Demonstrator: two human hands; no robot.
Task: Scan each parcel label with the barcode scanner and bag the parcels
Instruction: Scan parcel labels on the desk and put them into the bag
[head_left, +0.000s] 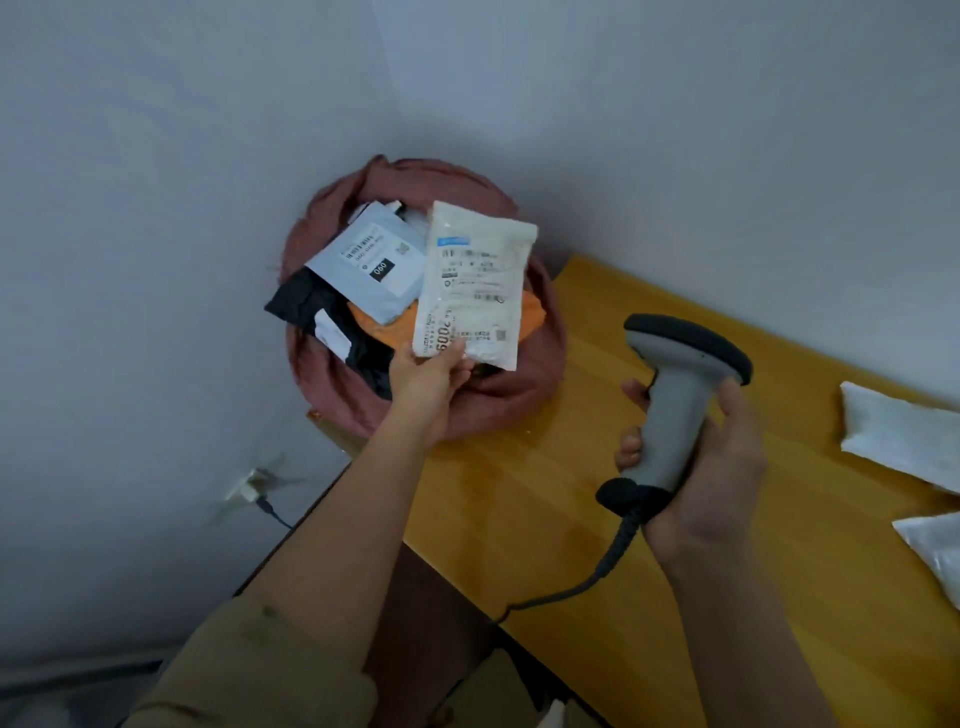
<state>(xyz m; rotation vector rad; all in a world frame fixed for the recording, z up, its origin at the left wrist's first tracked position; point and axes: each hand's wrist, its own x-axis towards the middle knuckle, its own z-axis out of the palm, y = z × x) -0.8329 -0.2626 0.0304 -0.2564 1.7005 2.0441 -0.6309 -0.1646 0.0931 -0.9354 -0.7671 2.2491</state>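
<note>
My left grip (431, 379) pinches a white labelled plastic parcel (475, 283) above the reddish-brown cloth bag (519, 400); my right grip (711, 467) clasps the grey handheld barcode scanner (680, 395).

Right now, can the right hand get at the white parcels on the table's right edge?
Probably not yet: the right hand grips the barcode scanner. The path across the table to the white parcels looks free.
</note>
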